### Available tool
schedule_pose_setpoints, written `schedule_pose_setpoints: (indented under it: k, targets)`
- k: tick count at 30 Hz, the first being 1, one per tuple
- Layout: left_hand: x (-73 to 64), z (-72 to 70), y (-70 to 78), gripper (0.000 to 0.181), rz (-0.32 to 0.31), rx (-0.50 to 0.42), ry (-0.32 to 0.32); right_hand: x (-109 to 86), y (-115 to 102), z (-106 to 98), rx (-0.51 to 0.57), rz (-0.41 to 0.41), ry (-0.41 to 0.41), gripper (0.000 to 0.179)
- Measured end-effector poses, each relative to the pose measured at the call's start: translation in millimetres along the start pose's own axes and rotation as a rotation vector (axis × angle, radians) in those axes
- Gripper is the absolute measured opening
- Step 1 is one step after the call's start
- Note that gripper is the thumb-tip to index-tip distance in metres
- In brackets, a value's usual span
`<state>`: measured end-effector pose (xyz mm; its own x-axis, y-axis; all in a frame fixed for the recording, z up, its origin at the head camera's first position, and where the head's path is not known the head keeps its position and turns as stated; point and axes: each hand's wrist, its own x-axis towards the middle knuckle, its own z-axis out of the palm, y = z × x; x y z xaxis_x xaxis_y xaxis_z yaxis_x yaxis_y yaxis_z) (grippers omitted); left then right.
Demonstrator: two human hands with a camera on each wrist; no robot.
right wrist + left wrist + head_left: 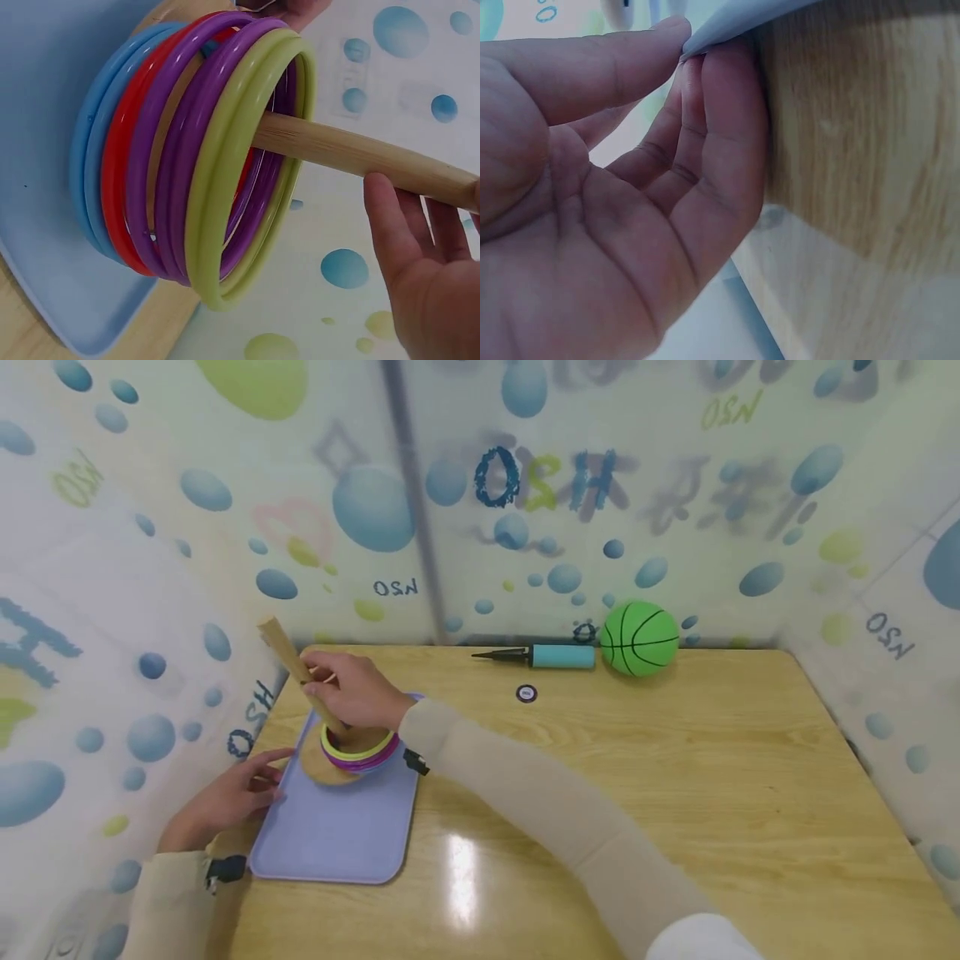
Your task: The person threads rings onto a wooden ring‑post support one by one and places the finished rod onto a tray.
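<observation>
A blue plastic tray (pixel 330 843) lies at the left of the table. On its far half stands a wooden ring-toss stand with a round base (pixel 318 767) and an upright pole (pixel 279 642), which looks tilted in the head view. Several rings are stacked around the pole: yellow-green (pixel 204 187) on top, then purple (pixel 142 157), red (pixel 116 161) and blue (pixel 84 142). My right hand (pixel 356 689) grips the pole above the rings. At the tray's left edge, my left hand (pixel 228 797) pinches the rim (pixel 739 21) between thumb and fingers.
Along the back of the wooden table (pixel 637 827) lie a blue hand pump (pixel 562 657) and a green ball (pixel 639 639) with black lines. A small dark round disc (pixel 527 693) lies before the pump. Patterned walls (pixel 465 552) enclose the table's back and sides.
</observation>
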<state>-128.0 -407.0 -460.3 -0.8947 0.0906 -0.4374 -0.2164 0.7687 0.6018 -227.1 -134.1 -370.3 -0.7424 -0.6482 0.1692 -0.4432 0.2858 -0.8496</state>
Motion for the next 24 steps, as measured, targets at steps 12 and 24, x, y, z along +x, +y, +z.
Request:
schedule_pose_setpoints:
  k: [12, 24]
  targets:
    - [-2.7, 3.3, -1.9, 0.070, 0.031, 0.005, 0.010, -1.1, 14.5, 12.5, 0.015, 0.004, 0.022, 0.032]
    - [-2.9, 2.3, -1.3, 0.071, 0.006, 0.010, 0.012, -0.5, 13.8, 18.2, 0.050, 0.034, 0.014, 0.033]
